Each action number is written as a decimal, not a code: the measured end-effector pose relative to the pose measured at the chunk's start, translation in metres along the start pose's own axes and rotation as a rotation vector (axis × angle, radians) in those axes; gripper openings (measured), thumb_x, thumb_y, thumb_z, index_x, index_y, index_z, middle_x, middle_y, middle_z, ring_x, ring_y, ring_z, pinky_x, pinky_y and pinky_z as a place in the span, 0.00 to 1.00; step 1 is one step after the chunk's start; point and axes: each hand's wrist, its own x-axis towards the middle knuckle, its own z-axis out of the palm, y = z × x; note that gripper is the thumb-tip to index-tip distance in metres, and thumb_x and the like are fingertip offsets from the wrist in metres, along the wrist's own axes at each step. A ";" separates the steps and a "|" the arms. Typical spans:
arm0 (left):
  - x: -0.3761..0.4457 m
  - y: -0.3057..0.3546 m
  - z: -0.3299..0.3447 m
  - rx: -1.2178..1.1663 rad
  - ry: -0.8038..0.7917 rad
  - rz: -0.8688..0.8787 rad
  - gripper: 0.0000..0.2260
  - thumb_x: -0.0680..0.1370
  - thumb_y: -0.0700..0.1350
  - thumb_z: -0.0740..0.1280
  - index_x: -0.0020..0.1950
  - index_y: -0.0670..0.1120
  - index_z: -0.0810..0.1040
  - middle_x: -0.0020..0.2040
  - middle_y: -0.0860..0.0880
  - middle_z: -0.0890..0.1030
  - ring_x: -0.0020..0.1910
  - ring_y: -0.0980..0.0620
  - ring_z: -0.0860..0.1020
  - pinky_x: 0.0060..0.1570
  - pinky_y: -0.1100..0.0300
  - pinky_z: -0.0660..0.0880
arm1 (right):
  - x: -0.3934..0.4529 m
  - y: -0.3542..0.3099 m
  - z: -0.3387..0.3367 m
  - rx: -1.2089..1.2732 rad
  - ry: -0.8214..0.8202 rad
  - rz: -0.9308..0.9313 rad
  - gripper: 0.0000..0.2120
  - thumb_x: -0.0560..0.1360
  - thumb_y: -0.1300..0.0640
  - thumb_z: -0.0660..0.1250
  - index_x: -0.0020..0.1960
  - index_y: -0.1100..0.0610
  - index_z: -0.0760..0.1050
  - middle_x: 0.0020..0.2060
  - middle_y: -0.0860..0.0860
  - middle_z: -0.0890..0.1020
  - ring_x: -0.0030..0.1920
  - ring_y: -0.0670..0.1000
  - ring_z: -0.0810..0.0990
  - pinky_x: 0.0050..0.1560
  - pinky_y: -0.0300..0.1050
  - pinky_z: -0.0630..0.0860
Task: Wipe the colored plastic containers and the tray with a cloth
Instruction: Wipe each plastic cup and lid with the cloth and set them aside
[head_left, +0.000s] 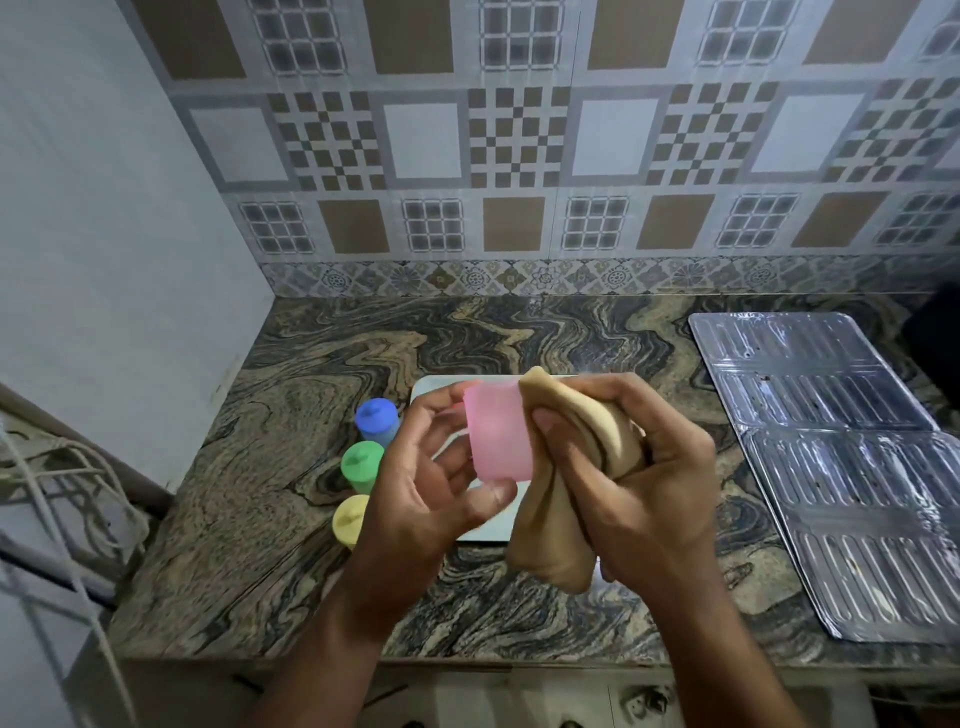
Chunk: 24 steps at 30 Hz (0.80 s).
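My left hand (426, 488) grips a pink plastic container (496, 431) above the counter, fingers curled round it. My right hand (639, 467) holds a beige cloth (561, 499) bunched against the container's right side, with the cloth's end hanging down. Under my hands lies a pale tray (431, 387), mostly hidden. Left of the tray stand three lidded containers in a row: blue (376, 418) farthest, green (361, 465) in the middle, yellow (350, 519) nearest.
The marbled stone counter (519, 332) runs to a tiled wall behind and a plain wall on the left. Shiny ribbed metal sheets (831, 447) cover the counter's right side. Cables and a wire rack (62, 483) sit at the lower left.
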 end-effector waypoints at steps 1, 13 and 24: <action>0.001 0.001 0.003 -0.037 0.025 -0.035 0.33 0.69 0.44 0.78 0.72 0.42 0.71 0.69 0.40 0.81 0.68 0.41 0.80 0.63 0.50 0.79 | -0.001 -0.001 0.002 -0.017 -0.012 -0.024 0.08 0.74 0.60 0.77 0.52 0.52 0.84 0.45 0.44 0.87 0.45 0.45 0.86 0.46 0.44 0.80; 0.008 0.001 0.012 -0.544 0.010 -0.269 0.44 0.65 0.56 0.85 0.76 0.40 0.73 0.73 0.36 0.77 0.70 0.40 0.79 0.67 0.47 0.79 | 0.005 0.012 -0.001 0.006 0.008 0.083 0.06 0.74 0.60 0.74 0.51 0.54 0.85 0.40 0.45 0.86 0.40 0.43 0.83 0.43 0.39 0.78; 0.017 -0.003 0.024 -0.749 0.149 -0.303 0.41 0.59 0.56 0.87 0.67 0.40 0.82 0.58 0.40 0.85 0.54 0.46 0.86 0.64 0.47 0.81 | -0.023 0.030 0.014 0.264 0.016 0.348 0.03 0.77 0.61 0.75 0.51 0.60 0.84 0.42 0.56 0.88 0.42 0.47 0.84 0.45 0.43 0.81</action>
